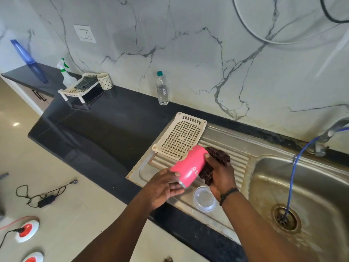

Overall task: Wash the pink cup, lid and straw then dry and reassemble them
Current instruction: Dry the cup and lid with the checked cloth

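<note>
The pink cup (pixel 189 165) lay tilted on its side just below the middle of the frame, held over the ribbed steel drainboard (pixel 238 159) rather than set down, most likely so every side could be wiped; the left hand (pixel 164 188) gripped its lower, silver-rimmed end with fingers curled round it, apparently to steady and turn it; the right hand (pixel 221 174) held a dark checked cloth (pixel 217 161) bunched against the cup's upper end, fingers clamped on the cloth with the thumb over the pink wall, which reads as the drying step. The clear lid (pixel 204 198) rested on the drainboard just beneath the hands, close by for reassembly; the straw was nowhere to be seen.

A cream perforated tray (pixel 179 138) sat on the drainboard just above the cup, probably for draining; the steel sink (pixel 264 186) filled the lower right, with a blue hose (pixel 294 171) running from the tap (pixel 328 135) down to the drain. The black counter (pixel 105 127) ran toward the upper left, carrying a water bottle (pixel 162 89), a small rack (pixel 79 87) and a spray bottle (pixel 65 72); behind rose a grey-veined marble wall (pixel 188 44); cables and round sockets lay on the pale floor (pixel 75 214) at lower left.
</note>
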